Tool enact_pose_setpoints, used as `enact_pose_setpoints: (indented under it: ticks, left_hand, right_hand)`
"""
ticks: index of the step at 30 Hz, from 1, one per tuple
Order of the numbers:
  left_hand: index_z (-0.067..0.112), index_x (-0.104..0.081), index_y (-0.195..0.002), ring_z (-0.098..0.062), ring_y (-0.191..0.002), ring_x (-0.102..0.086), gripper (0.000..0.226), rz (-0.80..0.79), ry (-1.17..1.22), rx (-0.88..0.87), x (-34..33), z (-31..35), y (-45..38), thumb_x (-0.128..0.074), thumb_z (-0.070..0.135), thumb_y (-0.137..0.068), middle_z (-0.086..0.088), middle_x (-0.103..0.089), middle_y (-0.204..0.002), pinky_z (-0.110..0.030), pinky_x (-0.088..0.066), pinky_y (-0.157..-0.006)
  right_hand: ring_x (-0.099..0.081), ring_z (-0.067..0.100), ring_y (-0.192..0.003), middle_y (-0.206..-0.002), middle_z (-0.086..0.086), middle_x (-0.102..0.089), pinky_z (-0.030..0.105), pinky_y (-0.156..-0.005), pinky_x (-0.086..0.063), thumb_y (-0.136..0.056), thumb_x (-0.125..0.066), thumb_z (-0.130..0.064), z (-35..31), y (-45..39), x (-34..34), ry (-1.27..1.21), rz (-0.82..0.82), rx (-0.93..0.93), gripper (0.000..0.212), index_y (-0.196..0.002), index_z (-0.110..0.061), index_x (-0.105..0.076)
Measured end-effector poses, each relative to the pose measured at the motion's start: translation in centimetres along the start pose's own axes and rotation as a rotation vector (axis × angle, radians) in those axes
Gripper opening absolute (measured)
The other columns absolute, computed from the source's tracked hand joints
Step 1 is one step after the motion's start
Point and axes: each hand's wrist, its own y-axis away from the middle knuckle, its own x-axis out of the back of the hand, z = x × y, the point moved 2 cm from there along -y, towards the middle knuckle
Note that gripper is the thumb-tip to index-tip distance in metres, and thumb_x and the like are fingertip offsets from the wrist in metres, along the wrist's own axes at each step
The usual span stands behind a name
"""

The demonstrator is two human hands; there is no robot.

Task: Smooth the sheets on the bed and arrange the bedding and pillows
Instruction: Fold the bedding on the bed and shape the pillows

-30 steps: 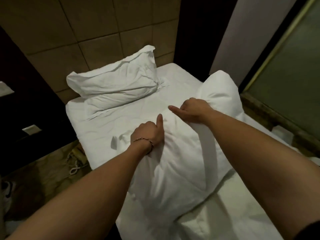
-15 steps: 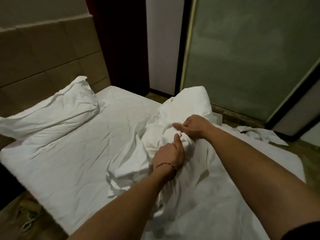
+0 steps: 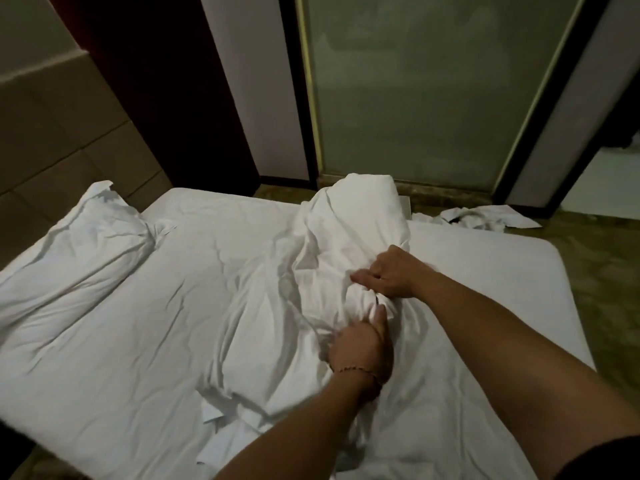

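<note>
right now both hands are on the second pillow (image 3: pixel 346 271), which lies crumpled in the middle of the bed (image 3: pixel 519 278), running from near the bed's far edge back toward me. my left hand (image 3: pixel 360 351) has its fingers curled into the loose fabric of the pillowcase, thumb up along the bunched cloth, with a thin bracelet (image 3: pixel 356 370) at the wrist. my right hand (image 3: pixel 388 275) grips the same bunch from the far side, fingers closed on a fold. the two hands sit close together, almost touching, and i judge that is so i can pull the slack case taut over the filling or shake the stuffing down; the case hangs loose and wrinkled toward me.

the other pillow (image 3: pixel 76 244) already lies at the head of the bed, against the padded headboard (image 3: pixel 69 133), so i take it the spot beside it is where this one goes. the sheet (image 3: pixel 138 341) between them shows creases and needs smoothing yet.

for room: the bed's right edge and rounded far corner are bare, and the near left edge drops off to dark floor. past the far edge some white cloth (image 3: pixel 485 218) lies on the floor by a frosted glass panel (image 3: pixel 433 98). the path left toward the headboard looks open.
</note>
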Motion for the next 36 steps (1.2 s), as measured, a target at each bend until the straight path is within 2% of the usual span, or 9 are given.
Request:
enact_pose_setpoints:
  ticks: [7,9,11,14,17,19,22,29,36]
  left_hand:
    - [0.02,-0.026,-0.155,-0.034,-0.124,-0.053,0.05,-0.236,-0.144,-0.11,-1.0,3.3,0.5,-0.02,0.037,-0.108,-0.018,-0.054,-0.137,-0.044,-0.038,-0.106]
    - [0.02,-0.041,-0.147,-0.03,-0.112,-0.058,0.048,-0.114,-0.249,-0.223,-0.1,3.7,0.5,-0.025,0.042,-0.107,-0.015,-0.062,-0.124,-0.041,-0.043,-0.098]
    - [0.019,-0.062,-0.11,-0.023,-0.087,-0.06,0.046,0.048,-0.169,-0.34,0.5,3.5,0.4,-0.027,0.05,-0.105,-0.009,-0.067,-0.099,-0.035,-0.045,-0.08]
    - [0.027,-0.048,-0.08,-0.007,-0.063,-0.048,0.034,0.298,0.036,-0.498,2.4,3.0,-0.6,-0.036,0.048,-0.104,0.007,-0.053,-0.072,-0.03,-0.035,-0.064]
    - [0.025,-0.06,-0.112,-0.022,-0.108,-0.056,0.045,0.497,-0.163,-0.567,5.3,1.1,-3.4,-0.031,0.056,-0.099,0.0,-0.062,-0.115,-0.039,-0.045,-0.086]
    - [0.043,-0.027,-0.151,-0.033,-0.149,-0.014,0.067,0.309,-0.431,-0.363,5.7,-2.0,-5.7,-0.015,0.074,-0.093,0.007,-0.02,-0.163,-0.057,-0.026,-0.111]
    - [0.056,0.01,-0.15,-0.038,-0.149,0.022,0.087,0.015,-0.428,-0.196,3.4,-6.3,-7.0,0.006,0.09,-0.07,0.014,0.028,-0.16,-0.072,-0.006,-0.113]
    - [0.06,0.014,-0.147,-0.041,-0.147,0.025,0.068,-0.096,-0.318,-0.129,-2.8,-5.6,-5.4,-0.013,0.081,-0.088,0.012,0.032,-0.16,-0.071,0.007,-0.112]
    - [0.047,0.006,-0.155,-0.047,-0.14,0.035,0.079,-0.174,-0.375,-0.105,-6.9,-4.4,-5.5,-0.013,0.082,-0.087,0.005,0.039,-0.157,-0.075,0.011,-0.108]
  right_hand:
    - [-0.035,0.003,-0.055,-0.053,-0.011,-0.038,0.034,-0.08,-0.031,-0.1,-0.041,-0.055,2.8,3.8,-1.5,0.099,-0.032,0.118,0.055,-0.05,-0.036,-0.033]
    - [-0.036,0.003,-0.059,-0.057,-0.012,-0.04,0.032,-0.081,-0.027,-0.101,-0.037,-0.058,3.6,4.4,-1.6,0.117,-0.075,0.079,0.05,-0.054,-0.038,-0.036]
    - [-0.037,0.002,-0.061,-0.06,-0.012,-0.043,0.031,-0.085,-0.028,-0.098,-0.03,-0.064,4.6,5.0,-2.1,0.107,-0.095,0.02,0.053,-0.056,-0.034,-0.041]
    - [-0.039,0.004,-0.058,-0.057,-0.007,-0.046,0.03,-0.081,-0.029,-0.091,-0.02,-0.073,6.0,5.7,-3.2,0.072,-0.013,0.014,0.068,-0.052,-0.023,-0.045]
    - [-0.037,0.004,-0.057,-0.055,-0.009,-0.043,0.028,-0.076,-0.023,-0.097,-0.033,-0.064,7.0,6.8,-4.1,0.088,0.016,0.043,0.061,-0.048,-0.029,-0.041]
    - [-0.036,0.004,-0.063,-0.056,-0.009,-0.043,0.029,-0.076,-0.021,-0.098,-0.033,-0.062,7.2,7.6,-4.5,0.105,0.022,0.061,0.058,-0.049,-0.031,-0.038]
    - [-0.036,0.007,-0.067,-0.057,-0.008,-0.039,0.029,-0.075,-0.019,-0.097,-0.025,-0.063,7.6,8.5,-4.7,0.124,0.033,0.04,0.059,-0.051,-0.027,-0.034]
    - [-0.045,0.012,-0.077,-0.064,-0.008,-0.046,0.032,-0.083,-0.028,-0.102,-0.023,-0.056,8.5,11.4,-6.1,0.147,-0.095,-0.098,0.054,-0.061,-0.028,-0.044]
    - [-0.052,0.028,-0.117,-0.121,0.008,-0.064,0.045,-0.101,-0.033,-0.1,-0.019,-0.061,7.8,13.9,-7.2,0.026,-0.114,-0.538,0.064,-0.11,-0.018,-0.065]
